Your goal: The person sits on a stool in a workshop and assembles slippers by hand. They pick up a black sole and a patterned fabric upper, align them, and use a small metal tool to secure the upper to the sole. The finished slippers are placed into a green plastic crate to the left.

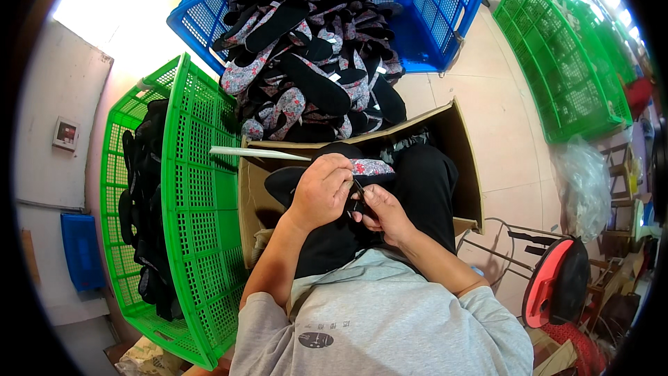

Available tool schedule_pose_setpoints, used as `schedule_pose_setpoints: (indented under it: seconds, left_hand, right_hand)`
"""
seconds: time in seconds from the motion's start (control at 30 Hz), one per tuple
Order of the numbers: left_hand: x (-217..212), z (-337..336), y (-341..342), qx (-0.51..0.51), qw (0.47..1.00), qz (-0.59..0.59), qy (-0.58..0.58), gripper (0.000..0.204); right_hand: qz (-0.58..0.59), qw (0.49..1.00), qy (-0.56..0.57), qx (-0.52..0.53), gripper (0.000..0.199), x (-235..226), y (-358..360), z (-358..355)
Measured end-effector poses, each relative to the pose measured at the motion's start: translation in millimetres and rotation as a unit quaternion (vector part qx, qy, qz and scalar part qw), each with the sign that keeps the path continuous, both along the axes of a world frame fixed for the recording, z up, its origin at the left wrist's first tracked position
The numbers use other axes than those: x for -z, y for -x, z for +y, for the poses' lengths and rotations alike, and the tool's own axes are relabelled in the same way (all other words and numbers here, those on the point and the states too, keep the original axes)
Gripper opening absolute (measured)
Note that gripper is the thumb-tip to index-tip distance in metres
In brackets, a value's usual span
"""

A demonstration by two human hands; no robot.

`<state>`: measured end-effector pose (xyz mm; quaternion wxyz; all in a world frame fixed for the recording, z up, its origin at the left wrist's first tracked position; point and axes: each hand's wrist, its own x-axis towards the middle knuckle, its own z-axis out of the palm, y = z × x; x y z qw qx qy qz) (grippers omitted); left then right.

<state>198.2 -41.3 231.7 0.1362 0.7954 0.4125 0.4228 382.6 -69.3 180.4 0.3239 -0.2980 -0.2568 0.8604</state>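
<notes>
A pale tiled floor (511, 160) spreads under the work, reaching from the open brown cardboard box (470, 174) around the person's knees to the crates. Black trousers (424, 191) form the lap over which the hands work. The slipper with a grey-and-red floral pattern and black edging (372, 167) lies above the lap, just beyond the fingers. The left hand (321, 191) has its grip curled closed on the slipper's left end; the fingertips are partly hidden. The right hand (379, 210) has its grip pinched closed on a small, dark, narrow piece (356, 196), too small to identify. A flat black rounded piece (282, 184) shows beside the left hand, and a long white strip (257, 153) juts leftward across the box's edge.

Beyond the box, a heap of floral and black slippers (316, 87) spills from a large blue plastic lattice crate (438, 24). To the left stands a tall bright-green plastic lattice crate (202, 216) containing dark, soft-looking pieces (149, 209). Another green lattice crate (550, 56) rests at the upper right, with a crumpled clear plastic bag (584, 188) near it. Lower right, a red-and-black padded object (557, 282) stands by thin metal bars. Along the far left, a whitish wall (42, 160) carries a small framed box (66, 133), with a blue plastic container (82, 251) below.
</notes>
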Motion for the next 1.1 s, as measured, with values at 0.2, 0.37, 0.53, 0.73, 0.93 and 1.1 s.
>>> schedule_pose_setpoints:
  seconds: [0.2, 0.37, 0.53, 0.73, 0.93, 1.1]
  left_hand:
    - [0.1, 0.4, 0.1, 0.001, 1.0, 0.002, 0.0, 0.015]
    - [2.4, 0.4, 0.9, 0.002, 1.0, -0.006, -0.002, 0.016]
    - [1.7, 0.4, -0.5, 0.001, 1.0, -0.005, -0.001, 0.015]
    - [0.6, 0.4, -1.9, -0.001, 1.0, -0.003, 0.002, 0.014]
    - [1.8, -0.2, -2.9, -0.008, 1.0, -0.001, 0.008, 0.013]
    - [0.5, 0.8, -5.4, -0.003, 1.0, -0.002, -0.002, 0.017]
  right_hand:
    - [-0.004, 1.0, -0.005, 0.0, 0.027, -0.5, -1.0, 0.3]
    - [0.004, 1.0, -0.01, 0.001, 0.028, 2.9, -1.1, -0.4]
    - [0.008, 1.0, -0.017, 0.007, 0.029, 5.3, -0.5, -0.5]
    - [0.006, 0.999, -0.021, 0.025, 0.028, 9.3, 2.6, -1.8]
    - [-0.01, 0.999, -0.011, 0.03, 0.026, 9.1, 3.6, -2.5]
    - [0.008, 0.999, -0.028, 0.04, 0.021, 13.8, -4.2, -9.4]
